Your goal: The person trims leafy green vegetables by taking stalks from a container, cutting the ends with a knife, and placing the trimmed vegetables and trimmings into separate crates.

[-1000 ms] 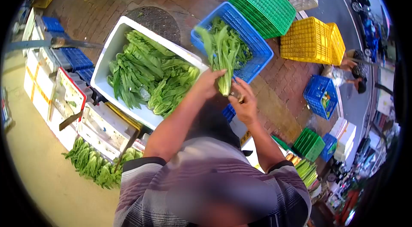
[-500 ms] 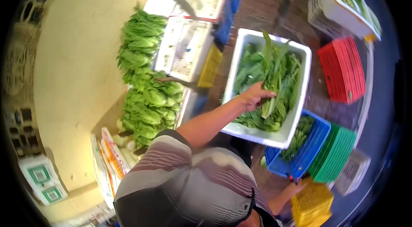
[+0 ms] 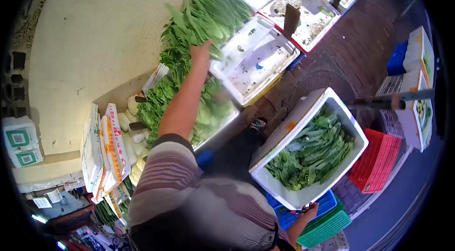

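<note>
I see a pile of leafy greens (image 3: 206, 18) and, apart from it, a white foam box (image 3: 284, 135). My left hand (image 3: 201, 51), arm stretched far, touches this pile; my right hand (image 3: 311, 212) is beside the box's corner. Whether either hand's fingers grip, I cannot tell.

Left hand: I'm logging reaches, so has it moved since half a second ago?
Yes, toward the wall: the left hand went from over the white foam box to the wall-side greens.
</note>
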Demonstrator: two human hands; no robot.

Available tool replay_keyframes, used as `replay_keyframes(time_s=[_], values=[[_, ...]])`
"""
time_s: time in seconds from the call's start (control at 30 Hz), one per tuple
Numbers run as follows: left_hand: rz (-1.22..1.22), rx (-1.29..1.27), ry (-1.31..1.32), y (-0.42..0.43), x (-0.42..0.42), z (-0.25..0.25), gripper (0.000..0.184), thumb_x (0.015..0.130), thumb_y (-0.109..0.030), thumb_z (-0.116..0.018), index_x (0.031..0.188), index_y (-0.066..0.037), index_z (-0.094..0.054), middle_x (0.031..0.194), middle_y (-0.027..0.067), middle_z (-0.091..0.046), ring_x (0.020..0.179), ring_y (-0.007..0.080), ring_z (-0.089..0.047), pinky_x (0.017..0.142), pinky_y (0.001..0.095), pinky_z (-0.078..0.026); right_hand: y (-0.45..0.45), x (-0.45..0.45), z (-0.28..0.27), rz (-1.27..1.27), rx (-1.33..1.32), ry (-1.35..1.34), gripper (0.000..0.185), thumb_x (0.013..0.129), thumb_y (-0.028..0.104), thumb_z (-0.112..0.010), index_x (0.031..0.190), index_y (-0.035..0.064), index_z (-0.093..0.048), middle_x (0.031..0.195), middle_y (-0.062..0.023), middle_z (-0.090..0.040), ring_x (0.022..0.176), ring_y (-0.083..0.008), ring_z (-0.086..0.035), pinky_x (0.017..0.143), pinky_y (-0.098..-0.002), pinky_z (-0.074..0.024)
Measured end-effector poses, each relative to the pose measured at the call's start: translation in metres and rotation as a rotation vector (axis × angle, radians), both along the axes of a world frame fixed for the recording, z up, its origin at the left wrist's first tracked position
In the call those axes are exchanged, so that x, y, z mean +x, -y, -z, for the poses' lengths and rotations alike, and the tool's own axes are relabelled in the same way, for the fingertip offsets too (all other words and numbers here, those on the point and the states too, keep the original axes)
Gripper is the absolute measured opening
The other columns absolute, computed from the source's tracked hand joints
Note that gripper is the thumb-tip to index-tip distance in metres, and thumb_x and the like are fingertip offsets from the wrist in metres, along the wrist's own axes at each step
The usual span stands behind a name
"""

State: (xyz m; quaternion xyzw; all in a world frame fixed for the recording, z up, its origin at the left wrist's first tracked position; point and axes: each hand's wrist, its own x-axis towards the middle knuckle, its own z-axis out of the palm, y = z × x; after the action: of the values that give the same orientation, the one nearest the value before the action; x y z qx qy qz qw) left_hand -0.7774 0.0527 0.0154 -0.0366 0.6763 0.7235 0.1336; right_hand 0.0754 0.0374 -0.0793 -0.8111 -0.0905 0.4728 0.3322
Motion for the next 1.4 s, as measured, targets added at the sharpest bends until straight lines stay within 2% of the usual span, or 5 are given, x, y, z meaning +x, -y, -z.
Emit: replay_keyframes(time_s=[0.43,0.57,0.67,1.0,1.4], values=[[0.346,-1.301,-0.344,0.019,-0.158,0.048,0.073,0.089,-0.048,-0.066,0.144,-0.004,-0.047,0.137,0.0216,-0.057,0.126,0.0365,-0.055,0.104,0.0469,-0.044,-0.029,-0.087,0.012,-0.182,-0.231,0.095,0.032,0.092,0.038,-0.065,0.110,0.0111,-0.061,0.085,-0.0062,-0.062,0.045,-0.0128,-0.040,0.049,-0.0338,-0.0434],[0.332,-1.048,-0.033,0.031,-0.208,0.080,0.055,0.098,-0.026,-0.059,0.147,-0.004,-0.045,0.134,0.0185,-0.060,0.111,0.0316,-0.063,0.090,0.0468,-0.051,-0.050,-0.157,-0.013,-0.210,-0.146,0.030,0.038,0.089,0.033,-0.070,0.108,0.0019,-0.061,0.085,-0.0078,-0.060,0.046,-0.0122,-0.044,0.046,-0.0308,-0.0455],[0.378,-1.274,-0.091,0.031,-0.217,0.097,0.059,0.103,-0.032,-0.051,0.155,-0.010,-0.034,0.156,0.0161,-0.038,0.136,0.0357,-0.044,0.110,0.0504,-0.041,-0.068,-0.176,-0.012,-0.377,-0.190,0.105,0.041,0.090,0.033,-0.066,0.113,-0.0006,-0.062,0.093,-0.0114,-0.064,0.055,-0.0168,-0.052,0.051,-0.0318,-0.0513],[0.160,-1.106,-0.208,0.026,-0.094,-0.004,0.074,0.099,-0.047,-0.059,0.156,-0.011,-0.028,0.148,0.0194,-0.046,0.122,0.0330,-0.057,0.094,0.0456,-0.053,-0.229,-0.274,0.065,-0.991,0.057,0.580,0.050,0.084,0.043,-0.066,0.096,-0.0057,-0.066,0.094,-0.0239,-0.071,0.089,-0.0386,-0.068,0.079,-0.0471,-0.0515],[0.918,-0.508,0.288,-0.039,0.191,-0.014,0.043,0.094,-0.022,-0.067,0.129,0.001,-0.059,0.115,0.0174,-0.068,0.102,0.0214,-0.067,0.094,0.0350,-0.054,-0.222,-0.275,0.069,-0.953,0.064,0.476,0.045,0.084,0.033,-0.067,0.107,-0.0050,-0.059,0.101,-0.0279,-0.067,0.093,-0.0451,-0.065,0.081,-0.0490,-0.0499]])
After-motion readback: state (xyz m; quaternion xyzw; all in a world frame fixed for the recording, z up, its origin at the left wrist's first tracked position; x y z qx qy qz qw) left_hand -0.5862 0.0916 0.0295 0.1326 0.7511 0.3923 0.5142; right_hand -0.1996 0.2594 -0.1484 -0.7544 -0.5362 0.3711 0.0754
